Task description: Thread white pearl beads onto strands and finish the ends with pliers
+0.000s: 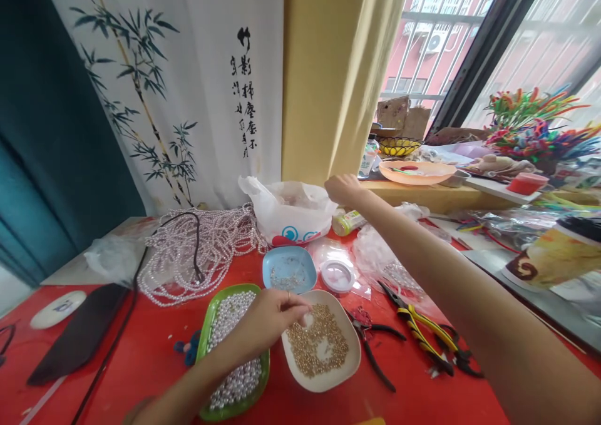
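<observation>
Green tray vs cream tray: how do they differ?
Contents: the green tray holds white, pearly beads; the cream tray holds gold beads that look smaller.
Shape: the green tray looks longer and narrower, the cream tray squarer.
Cover: the left forearm crosses the green tray, while the cream tray is mostly in plain view.
Shared: both have rounded corners and hold loose beads.

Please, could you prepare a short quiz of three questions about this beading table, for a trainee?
1. What colour is the tray holding the loose pearly beads?
2. True or false: the gold beads lie in the light blue tray.
3. Which is nearer to the gold beads: A) the left hand, or B) the right hand?

Key: 1. Green. 2. False; they lie in the cream dish. 3. A.
</observation>
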`<state>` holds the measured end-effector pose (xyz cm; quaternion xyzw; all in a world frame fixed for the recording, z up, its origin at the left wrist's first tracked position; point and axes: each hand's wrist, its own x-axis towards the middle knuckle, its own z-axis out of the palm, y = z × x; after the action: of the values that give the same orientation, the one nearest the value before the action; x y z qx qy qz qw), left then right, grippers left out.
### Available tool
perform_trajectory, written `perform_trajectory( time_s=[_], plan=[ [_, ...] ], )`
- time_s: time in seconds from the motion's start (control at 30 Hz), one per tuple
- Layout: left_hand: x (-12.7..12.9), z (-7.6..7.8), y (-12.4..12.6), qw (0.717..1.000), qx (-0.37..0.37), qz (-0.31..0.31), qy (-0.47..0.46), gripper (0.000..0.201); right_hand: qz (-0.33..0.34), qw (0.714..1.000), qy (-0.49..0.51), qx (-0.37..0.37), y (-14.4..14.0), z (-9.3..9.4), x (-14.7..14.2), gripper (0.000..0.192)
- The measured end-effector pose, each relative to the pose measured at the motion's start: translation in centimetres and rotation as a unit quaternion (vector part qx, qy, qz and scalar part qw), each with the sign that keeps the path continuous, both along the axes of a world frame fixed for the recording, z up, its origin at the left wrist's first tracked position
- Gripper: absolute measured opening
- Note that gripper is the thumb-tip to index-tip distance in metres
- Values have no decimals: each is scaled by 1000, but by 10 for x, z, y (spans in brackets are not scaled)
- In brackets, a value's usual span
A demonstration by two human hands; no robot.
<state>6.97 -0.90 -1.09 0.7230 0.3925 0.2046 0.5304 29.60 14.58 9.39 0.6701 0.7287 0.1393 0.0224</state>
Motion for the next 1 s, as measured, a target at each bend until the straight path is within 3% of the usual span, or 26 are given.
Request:
perform_trajectory(
  time_s=[0.13, 0.2, 0.27, 0.33, 0.43, 0.53, 0.63, 0.77, 1.0],
  plan=[
    [-2, 2, -1, 1000, 10, 3, 5, 28, -31, 993, 63, 91, -17, 29, 19, 28],
    [-3, 2, 0, 1000, 18, 9, 9, 29, -12, 980, 147, 131, -40, 41, 29, 28],
    [-3, 2, 1, 1000, 27, 13, 2, 30, 21, 963, 239, 123, -75, 41, 37, 23],
    [-3, 1, 2, 999, 32, 14, -14, 30, 44, 963, 264, 32, -117, 25, 44, 20],
    [-3, -2, 3, 999, 31, 5, -34, 31, 23, 972, 188, -136, -174, -25, 46, 25],
    [-3, -2, 0, 998, 23, -12, -49, 33, -84, 984, 107, -115, -206, -86, 41, 27],
    [-4, 2, -5, 998, 20, -20, -64, 34, -137, 981, 100, -89, -215, -128, 36, 31],
    [-6, 12, -8, 997, 21, -18, -77, 32, -172, 978, 106, -58, -213, -144, 34, 25],
    [-12, 15, 1, 993, 5, 7, -119, 33, -175, 981, 72, -39, -216, -141, 31, 24]
  ],
)
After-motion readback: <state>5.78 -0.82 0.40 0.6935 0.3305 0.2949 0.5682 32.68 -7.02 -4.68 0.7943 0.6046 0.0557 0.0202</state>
